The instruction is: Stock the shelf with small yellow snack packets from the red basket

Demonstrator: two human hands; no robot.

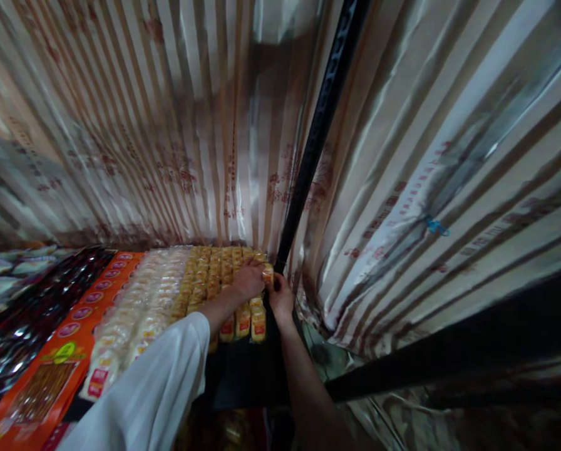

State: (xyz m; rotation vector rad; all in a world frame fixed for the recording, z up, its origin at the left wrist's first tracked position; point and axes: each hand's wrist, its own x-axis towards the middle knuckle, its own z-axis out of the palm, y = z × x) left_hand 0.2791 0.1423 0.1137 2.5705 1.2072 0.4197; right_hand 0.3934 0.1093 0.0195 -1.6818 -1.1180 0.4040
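Rows of small yellow wrapped snack packets [258, 322] stand on a black shelf [247, 376], with red labels on the nearest ones. At the far right end of these rows, my left hand [250, 280] reaches over the packets, its fingers bent against one yellow snack packet [268, 272]. Beside the shelf's right edge, my right hand [280, 297] pinches the same packet from the right. The tips of my left fingers are partly hidden.
Pale wrapped snacks [139, 313], an orange snack packet [69, 332] and dark shiny packets [31, 319] line the shelf to the left. A black upright post [315, 138] rises behind my hands. Striped plastic sheeting [191, 125] hangs behind, and a dark bar [449, 332] crosses the right.
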